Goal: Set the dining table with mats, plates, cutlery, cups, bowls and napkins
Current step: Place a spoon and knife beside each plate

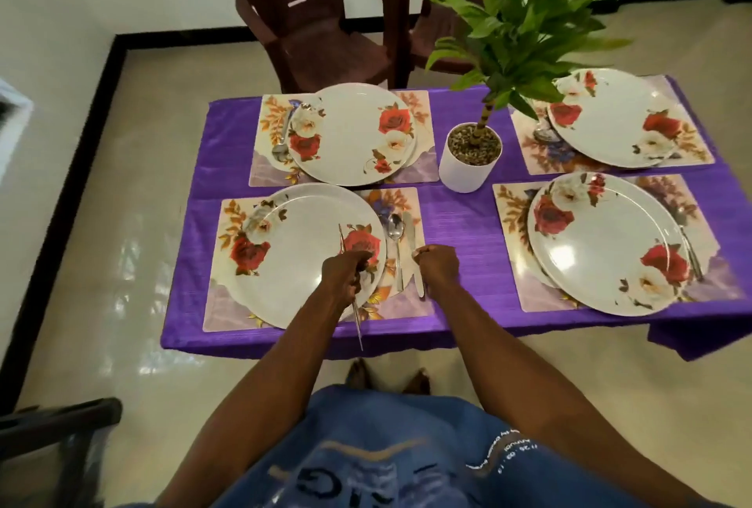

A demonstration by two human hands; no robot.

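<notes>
Several floral mats, each with a white rose-patterned plate, lie on the purple tablecloth (460, 222). Over the near left plate (301, 255), my left hand (344, 273) is closed on thin metal cutlery (357, 318) that sticks out both ways from the fist. My right hand (437, 265) is a fist beside the plate, touching the top of a knife (412, 253) lying on the near left mat (401, 304). A spoon (395, 241) rests next to the knife. More spoons lie at the far left plate (283, 137) and far right plate (543, 133). Cutlery also lies by the near right plate (691, 253).
A white pot (468, 165) with a tall green plant stands mid-table between the settings. Two dark brown plastic chairs (325, 19) stand beyond the far edge. A dark chair arm (61, 418) is at lower left. My feet show on the tiled floor under the near edge.
</notes>
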